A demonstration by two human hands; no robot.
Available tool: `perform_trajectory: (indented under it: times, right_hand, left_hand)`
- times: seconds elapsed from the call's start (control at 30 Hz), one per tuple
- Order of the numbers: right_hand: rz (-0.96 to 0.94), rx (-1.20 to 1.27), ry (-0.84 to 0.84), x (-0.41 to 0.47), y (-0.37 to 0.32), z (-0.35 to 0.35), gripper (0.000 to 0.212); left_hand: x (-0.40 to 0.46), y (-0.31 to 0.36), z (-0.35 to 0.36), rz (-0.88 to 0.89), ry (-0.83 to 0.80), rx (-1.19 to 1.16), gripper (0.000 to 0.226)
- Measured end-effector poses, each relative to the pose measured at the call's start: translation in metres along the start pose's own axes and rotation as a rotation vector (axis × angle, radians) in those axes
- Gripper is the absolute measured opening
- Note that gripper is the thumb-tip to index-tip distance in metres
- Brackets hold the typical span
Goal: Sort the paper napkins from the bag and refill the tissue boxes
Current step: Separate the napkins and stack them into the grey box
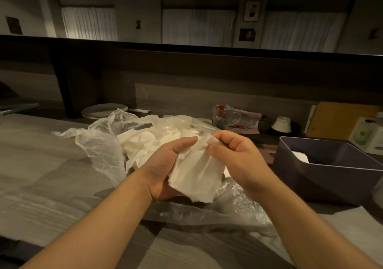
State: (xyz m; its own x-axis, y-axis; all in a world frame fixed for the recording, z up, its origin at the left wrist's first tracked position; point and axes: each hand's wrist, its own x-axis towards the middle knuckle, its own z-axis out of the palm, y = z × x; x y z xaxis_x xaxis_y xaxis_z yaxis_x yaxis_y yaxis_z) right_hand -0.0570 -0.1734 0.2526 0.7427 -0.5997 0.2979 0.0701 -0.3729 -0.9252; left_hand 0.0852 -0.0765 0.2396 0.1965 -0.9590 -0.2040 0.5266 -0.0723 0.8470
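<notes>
both hands (165, 165) (234, 158) pinch a crumpled white stack of napkins (196, 177).

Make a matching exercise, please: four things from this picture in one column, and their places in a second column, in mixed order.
Things:
1. napkin stack
2. plastic bag
3. purple box
4. glass mug

Places:
A. at the back of the table, behind the bag
B. held in both hands
C. on the table, at the right
D. lying open on the table, with loose napkins inside

Pairs: 1-B, 2-D, 3-C, 4-A
</notes>
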Motion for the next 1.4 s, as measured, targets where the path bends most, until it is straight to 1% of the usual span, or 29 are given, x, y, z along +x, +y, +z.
perform_trajectory:
  times: [0.07,0.13,0.17,0.23,0.3,0.33,0.37,0.43,0.47,0.5,0.57,0.67,0.73,0.77,0.83,0.87,0.93,1.0,1.07,1.17,1.27,1.33,1.4]
  right_hand:
    - [0.027,-0.038,0.024,0.0,0.003,0.002,0.014]
    - [0.022,-0.05,0.054,0.0,0.004,0.002,0.011]
    - [0.008,-0.057,0.067,0.0,0.005,0.003,0.011]
    - [-0.039,-0.105,0.101,0.002,0.008,0.004,0.017]
    - [-0.094,-0.23,0.128,0.002,0.01,0.003,0.033]
    - [-0.113,-0.249,0.11,0.002,0.011,0.002,0.044]
    - [-0.115,-0.242,0.055,0.001,0.012,-0.001,0.056]
    - [-0.086,-0.279,-0.118,-0.001,0.013,-0.002,0.09]
    - [-0.081,-0.347,-0.193,-0.001,0.014,-0.002,0.104]
    - [-0.079,-0.424,-0.239,-0.003,0.015,-0.001,0.114]
    - [-0.083,-0.548,-0.272,-0.003,0.014,0.002,0.123]
    - [-0.08,-0.655,-0.273,-0.003,0.013,0.003,0.128]
    - [-0.079,-0.679,-0.276,-0.001,0.016,0.003,0.127]
    - [-0.092,-0.652,-0.269,-0.001,0.018,0.002,0.126]
    - [-0.109,-0.498,-0.196,0.001,0.021,0.001,0.115]
    - [-0.103,-0.401,-0.124,0.003,0.021,0.0,0.103]
    - [-0.089,-0.242,0.082,0.007,0.024,-0.003,0.071]
    - [-0.05,-0.198,0.246,0.013,0.028,-0.009,0.04]
    - [0.027,-0.232,0.308,0.016,0.031,-0.012,0.023]
    - [0.148,-0.327,0.266,0.018,0.037,-0.013,0.02]
    - [0.217,-0.459,0.16,0.022,0.04,-0.012,0.027]
    - [0.22,-0.549,0.089,0.03,0.039,-0.01,0.034]
    - [0.158,-0.686,0.015,0.038,0.035,-0.007,0.042]
  left_hand:
    - [-0.001,-0.001,0.003,0.002,-0.031,0.025,0.043]
    - [-0.003,-0.002,0.005,0.014,-0.065,0.039,0.046]
    - [-0.004,-0.003,0.005,0.024,-0.085,0.048,0.045]
    - [-0.006,-0.005,0.005,0.048,-0.129,0.074,0.036]
    - [-0.007,-0.005,0.005,0.041,-0.155,0.066,0.033]
    - [-0.007,-0.005,0.005,0.034,-0.141,0.058,0.035]
    - [-0.006,-0.005,0.004,0.03,-0.125,0.044,0.039]
    - [-0.005,-0.003,0.003,0.02,-0.079,0.003,0.046]
    - [-0.005,-0.002,0.004,0.023,-0.064,-0.012,0.046]
    - [-0.005,-0.002,0.004,0.033,-0.055,-0.024,0.045]
    - [-0.005,-0.002,0.006,0.055,-0.06,-0.036,0.038]
    - [-0.005,-0.002,0.008,0.061,-0.063,-0.035,0.027]
    - [-0.004,-0.003,0.006,0.057,-0.056,-0.056,0.028]
    - [-0.002,-0.003,0.005,0.039,-0.069,-0.078,0.03]
    - [0.0,-0.002,0.004,-0.012,-0.079,-0.133,0.035]
    - [0.002,-0.002,0.002,-0.022,-0.071,-0.168,0.036]
    - [0.003,0.001,-0.001,-0.001,-0.05,-0.267,0.037]
    - [0.004,0.004,-0.005,0.042,-0.025,-0.354,0.038]
    - [0.006,0.005,-0.01,0.071,-0.01,-0.389,0.038]
    - [0.006,0.005,-0.014,0.068,0.007,-0.396,0.037]
    - [0.006,0.005,-0.015,0.054,0.008,-0.394,0.038]
    - [0.007,0.005,-0.016,0.054,0.008,-0.401,0.037]
    - [0.008,0.005,-0.016,0.054,0.009,-0.41,0.035]
